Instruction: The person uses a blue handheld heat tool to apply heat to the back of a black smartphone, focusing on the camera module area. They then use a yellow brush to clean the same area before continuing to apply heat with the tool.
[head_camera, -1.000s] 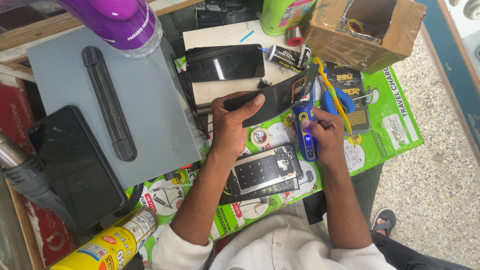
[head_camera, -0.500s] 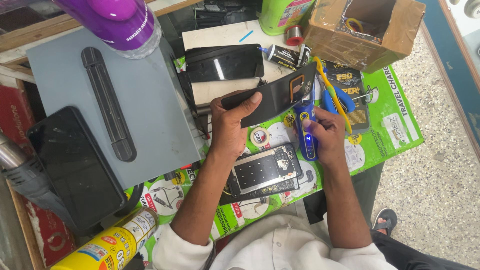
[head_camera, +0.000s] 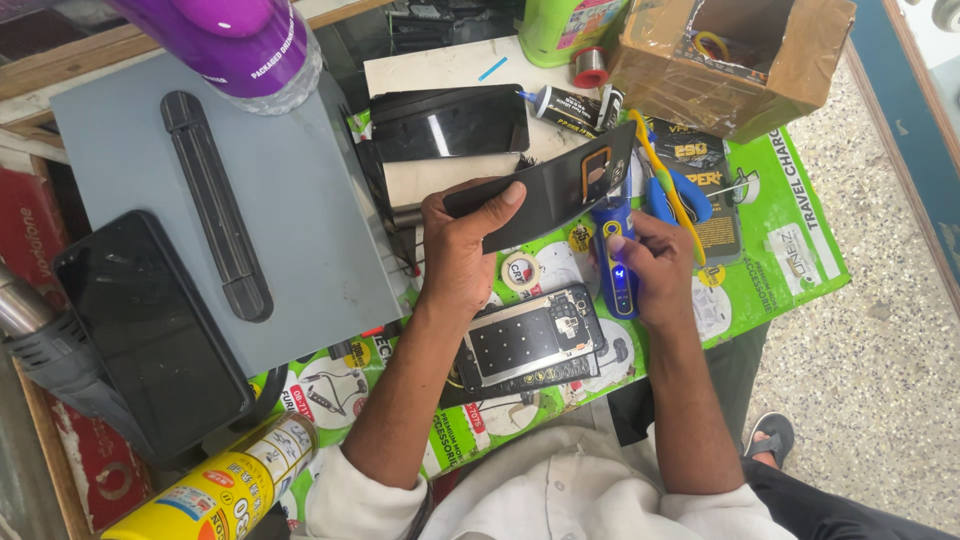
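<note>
My left hand (head_camera: 462, 245) grips a black phone back cover (head_camera: 558, 190) and holds it tilted above the green mat (head_camera: 780, 230). My right hand (head_camera: 655, 265) is closed around a blue electric screwdriver (head_camera: 617, 262), whose tip points up at the cover's camera cutout. An opened phone body (head_camera: 530, 342) with its insides showing lies flat on the mat just below both hands. A small tape roll (head_camera: 521, 271) lies between my hands.
A grey heating plate (head_camera: 300, 200) with a black bar fills the left. A black screen panel (head_camera: 450, 122), a glue tube (head_camera: 560, 105), a cardboard box (head_camera: 735, 60), blue-handled scissors (head_camera: 680, 190), a dark tablet (head_camera: 150, 330), a yellow spray can (head_camera: 215, 490) and a purple-capped bottle (head_camera: 235, 40) surround the work.
The back cover has lifted and tilted a little more upright in my left hand. The screwdriver stays close under its camera end.
</note>
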